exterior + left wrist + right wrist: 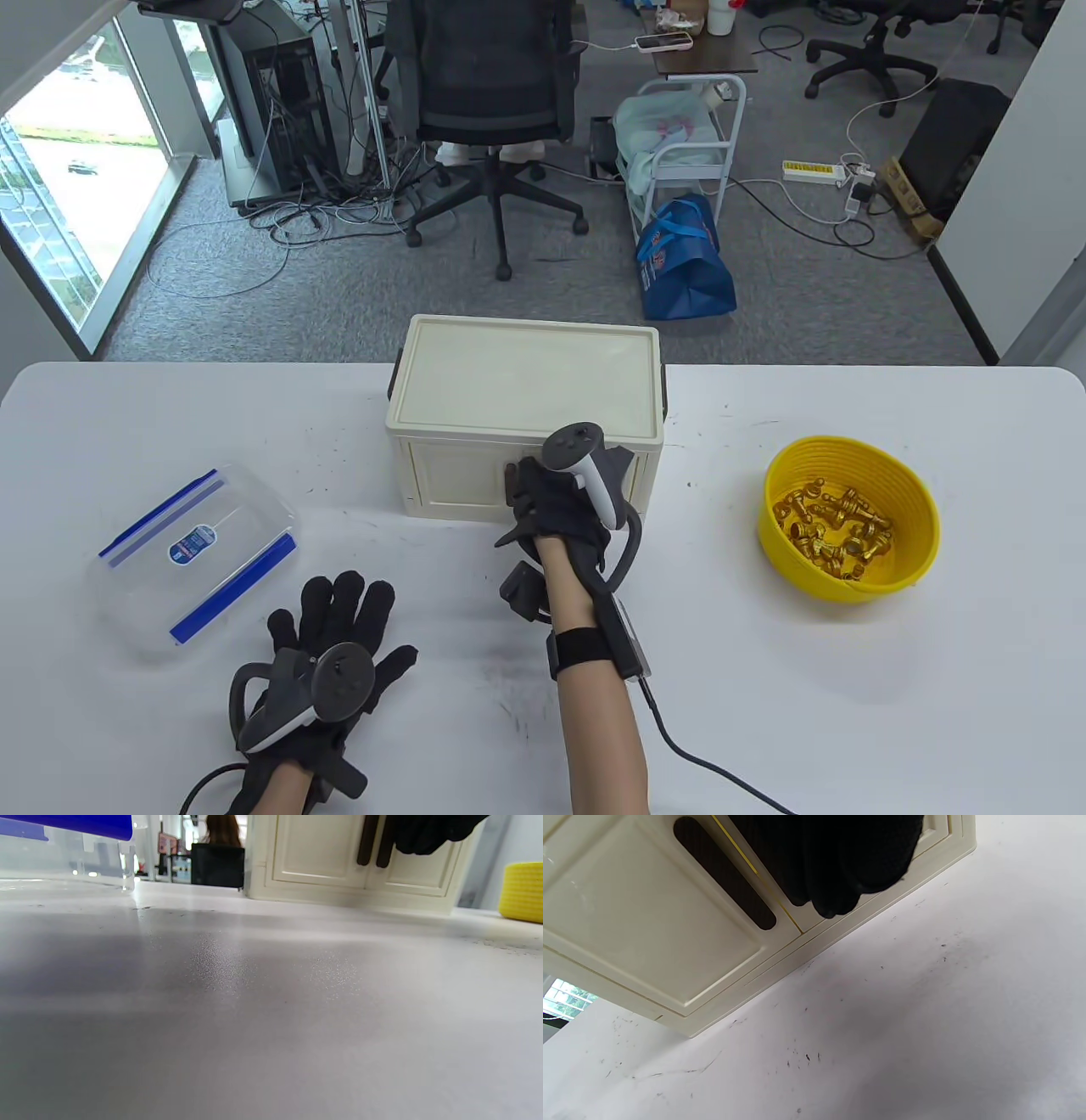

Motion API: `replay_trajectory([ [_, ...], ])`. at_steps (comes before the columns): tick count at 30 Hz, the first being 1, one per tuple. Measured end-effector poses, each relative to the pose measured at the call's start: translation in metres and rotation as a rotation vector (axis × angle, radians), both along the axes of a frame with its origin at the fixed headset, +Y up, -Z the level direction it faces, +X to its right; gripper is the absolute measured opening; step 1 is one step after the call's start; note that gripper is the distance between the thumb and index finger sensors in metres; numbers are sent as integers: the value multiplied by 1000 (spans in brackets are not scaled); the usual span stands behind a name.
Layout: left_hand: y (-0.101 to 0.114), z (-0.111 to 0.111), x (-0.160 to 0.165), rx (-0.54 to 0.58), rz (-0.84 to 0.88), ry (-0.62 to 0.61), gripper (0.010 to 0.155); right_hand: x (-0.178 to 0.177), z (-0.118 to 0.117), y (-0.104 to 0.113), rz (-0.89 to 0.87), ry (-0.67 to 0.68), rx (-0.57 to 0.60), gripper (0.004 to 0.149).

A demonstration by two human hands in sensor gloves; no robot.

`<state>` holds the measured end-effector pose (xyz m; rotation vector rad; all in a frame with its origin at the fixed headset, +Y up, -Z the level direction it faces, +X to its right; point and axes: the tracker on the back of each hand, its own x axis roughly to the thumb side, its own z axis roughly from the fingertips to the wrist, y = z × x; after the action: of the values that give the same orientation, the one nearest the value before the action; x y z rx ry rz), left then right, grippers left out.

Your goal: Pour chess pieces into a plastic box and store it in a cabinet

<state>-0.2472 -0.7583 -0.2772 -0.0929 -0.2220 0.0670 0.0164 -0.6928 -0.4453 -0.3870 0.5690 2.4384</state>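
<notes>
The cream cabinet stands at the table's middle with both front doors closed. My right hand is at the doors, its gloved fingers curled over the right door's dark handle; the left door's handle is bare. My left hand lies flat on the table with fingers spread and holds nothing. The clear plastic box, with a blue-clipped lid on it, sits left of that hand. A yellow bowl at the right holds several gold chess pieces.
The white table's far edge runs just behind the cabinet. In the left wrist view the plastic box is at top left, the cabinet ahead, and the yellow bowl at the right edge. An office chair stands beyond the table.
</notes>
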Motion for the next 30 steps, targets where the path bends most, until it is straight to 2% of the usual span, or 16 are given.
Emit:
replay_trajectory([
  [4, -1, 0, 1, -4, -5, -2, 79, -4, 2, -1, 19, -35, 37, 58],
  [10, -1, 0, 0, -8, 2, 4, 79, -3, 6, 3, 26, -55, 33, 57],
  [15, -1, 0, -2, -12, 26, 2, 79, 0, 17, 5, 81, 4, 43, 56],
  [30, -3, 1, 2, -27, 26, -11, 77, 60, 95, -7, 22, 110, 204, 53],
])
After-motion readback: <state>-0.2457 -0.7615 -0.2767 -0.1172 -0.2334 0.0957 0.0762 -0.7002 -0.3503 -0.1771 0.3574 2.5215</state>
